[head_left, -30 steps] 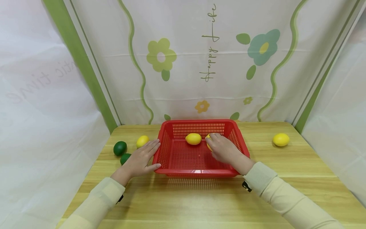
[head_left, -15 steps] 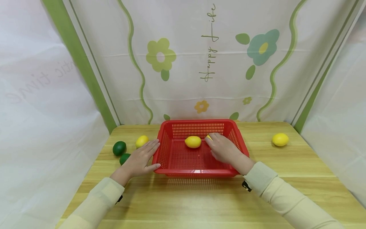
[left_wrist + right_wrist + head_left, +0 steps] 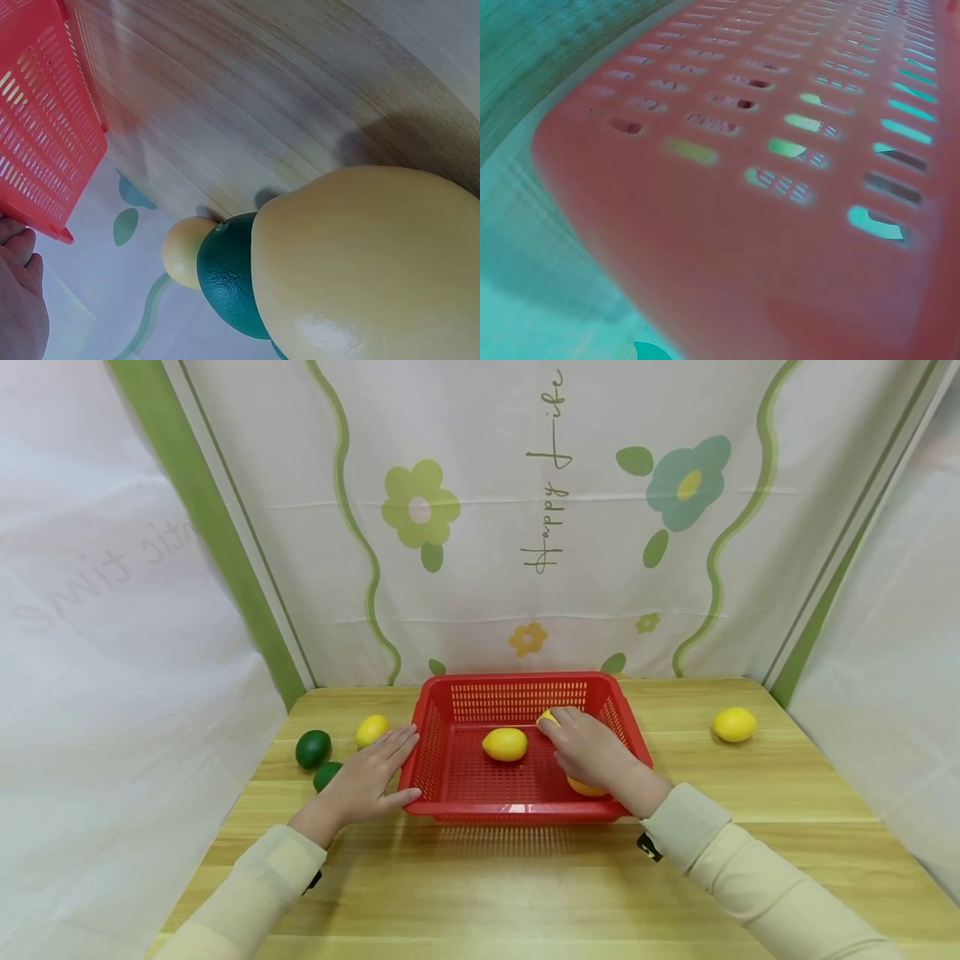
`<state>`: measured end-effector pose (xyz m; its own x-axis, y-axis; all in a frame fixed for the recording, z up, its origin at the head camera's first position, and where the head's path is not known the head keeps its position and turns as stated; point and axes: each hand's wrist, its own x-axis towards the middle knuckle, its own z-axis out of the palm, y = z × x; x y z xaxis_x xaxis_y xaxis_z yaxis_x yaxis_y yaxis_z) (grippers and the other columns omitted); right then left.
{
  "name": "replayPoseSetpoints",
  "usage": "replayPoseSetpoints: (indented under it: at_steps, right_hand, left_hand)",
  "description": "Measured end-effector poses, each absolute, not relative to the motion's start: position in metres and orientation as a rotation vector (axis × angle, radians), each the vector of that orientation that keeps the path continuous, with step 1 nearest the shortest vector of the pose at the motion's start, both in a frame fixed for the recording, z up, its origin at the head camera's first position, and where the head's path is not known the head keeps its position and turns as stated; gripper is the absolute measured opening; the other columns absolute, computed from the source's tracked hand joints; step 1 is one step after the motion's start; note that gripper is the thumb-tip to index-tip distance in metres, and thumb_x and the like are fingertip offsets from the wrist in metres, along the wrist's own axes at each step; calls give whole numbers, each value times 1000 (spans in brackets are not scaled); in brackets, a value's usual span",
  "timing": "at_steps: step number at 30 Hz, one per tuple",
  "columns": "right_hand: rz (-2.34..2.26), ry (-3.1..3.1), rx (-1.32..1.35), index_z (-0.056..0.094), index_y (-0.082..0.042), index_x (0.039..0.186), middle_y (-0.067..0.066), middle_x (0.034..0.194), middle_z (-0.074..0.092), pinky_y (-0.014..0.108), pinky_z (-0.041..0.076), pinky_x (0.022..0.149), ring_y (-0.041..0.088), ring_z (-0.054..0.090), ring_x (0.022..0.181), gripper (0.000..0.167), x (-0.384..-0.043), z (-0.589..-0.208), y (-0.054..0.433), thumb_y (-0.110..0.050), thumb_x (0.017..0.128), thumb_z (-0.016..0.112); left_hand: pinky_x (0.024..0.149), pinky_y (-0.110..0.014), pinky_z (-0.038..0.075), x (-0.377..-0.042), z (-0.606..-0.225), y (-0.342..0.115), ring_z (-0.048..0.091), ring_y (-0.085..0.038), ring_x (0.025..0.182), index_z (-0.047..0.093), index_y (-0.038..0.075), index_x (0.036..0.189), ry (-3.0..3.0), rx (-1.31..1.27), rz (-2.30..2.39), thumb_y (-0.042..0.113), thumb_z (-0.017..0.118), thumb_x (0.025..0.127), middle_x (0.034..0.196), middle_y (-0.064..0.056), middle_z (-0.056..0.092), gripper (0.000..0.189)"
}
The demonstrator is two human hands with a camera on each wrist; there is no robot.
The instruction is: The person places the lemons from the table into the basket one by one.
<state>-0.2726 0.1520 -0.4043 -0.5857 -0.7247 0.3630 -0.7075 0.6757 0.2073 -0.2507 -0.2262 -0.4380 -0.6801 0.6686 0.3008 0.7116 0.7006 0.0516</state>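
In the head view, my left hand [image 3: 372, 779] lies with straight fingers on the left rim of the red plastic basket [image 3: 517, 810]. My right hand [image 3: 588, 747] reaches inside at the right, fingers curled over a lemon [image 3: 550, 717] that shows past the knuckles. A second lemon [image 3: 505, 745] lies apart in the middle of the basket. Under the right palm, part of another yellow-orange fruit [image 3: 587, 788] peeks out. The left wrist view catches left fingers [image 3: 19, 255] at the rim. Only the basket's slotted wall [image 3: 705, 225] fills the right wrist view; the hand is hidden there.
Left of the basket are a lemon [image 3: 372, 731] and two dark green fruits [image 3: 313, 749], one partly behind the left hand. A large pale yellow fruit [image 3: 375, 262] looms in the left wrist view. Another lemon [image 3: 734, 724] sits far right. A printed curtain [image 3: 480, 568] backs the table.
The middle lemon has shifted toward the basket's front. A yellow-orange fruit now shows below my right palm. Both hands have stayed nearly in place.
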Motion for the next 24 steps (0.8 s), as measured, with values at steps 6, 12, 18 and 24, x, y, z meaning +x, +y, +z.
replayPoseSetpoints:
  at_steps: [6,12,18,24]
  right_hand:
    - [-39,-2465,1118,59,-1,108,14,99,57,36,53,79,28,55,89,34,-272,-401,154,-7,78,75]
    - [-46,-2499,1093,58,-1,111,15,103,59,39,53,85,30,57,95,41,-271,-398,157,-10,76,79]
    - [-77,-2535,1056,57,1,114,18,108,59,42,52,88,33,57,101,45,-271,-394,161,-11,77,79]
    - [-40,-2552,1009,57,1,115,19,111,58,44,51,90,36,57,104,45,-270,-388,169,-10,77,79]
  left_hand:
    - [114,-46,25,-250,-437,-226,27,-31,142,36,-4,147,-2670,-1089,-243,48,58,92,153,-18,32,79]
    - [114,-45,24,-250,-437,-226,26,-30,143,36,-4,147,-2679,-1086,-240,49,57,92,154,-17,32,79]
    - [114,-45,24,-251,-438,-226,26,-30,143,35,-4,147,-2681,-1089,-242,50,55,93,154,-18,32,79]
    - [114,-45,24,-251,-438,-227,26,-30,143,36,-4,147,-2686,-1081,-248,50,56,92,154,-17,31,79]
